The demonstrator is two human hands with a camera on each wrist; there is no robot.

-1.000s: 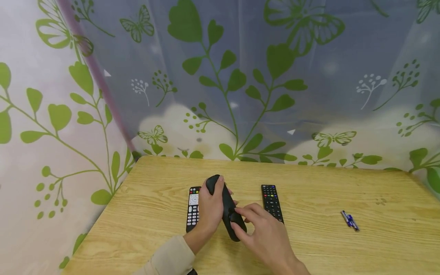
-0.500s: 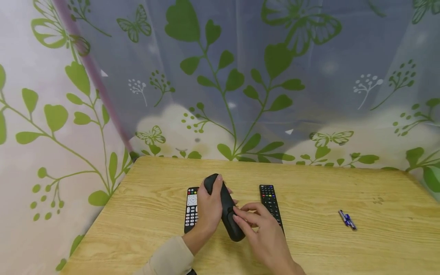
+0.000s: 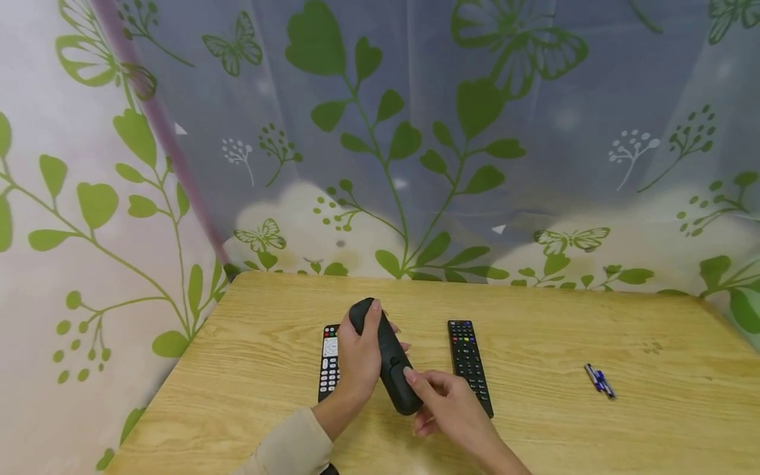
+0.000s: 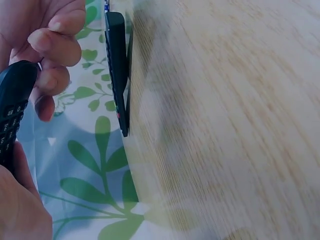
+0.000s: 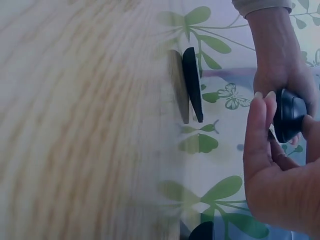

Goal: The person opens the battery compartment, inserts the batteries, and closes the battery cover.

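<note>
My left hand [image 3: 359,359] grips a black remote control [image 3: 384,346] above the table, its back turned up towards the head view. A battery cover [image 3: 400,377] lies in the lower part of that back, with a small dark notch above it. The thumb of my right hand [image 3: 460,410] presses on the cover's edge, while the other fingers curl beside and below the remote's near end. In the left wrist view, button rows show on the remote's other face. The right wrist view shows the remote's rounded end between my right thumb and fingers.
On the wooden table [image 3: 546,343], a remote with white buttons [image 3: 328,369] lies partly behind my left hand. Another black remote [image 3: 469,363] lies to the right, and small blue-and-silver batteries [image 3: 600,380] farther right. A dark object [image 3: 330,470] shows at the bottom edge. Patterned cloth [image 3: 380,165] hangs behind.
My right hand has shifted from pinching the cover near its notch to pressing lower with the thumb, fingers tucked below the remote. The cover looked raised earlier and now lies flat. Left hand keeps its grip.
</note>
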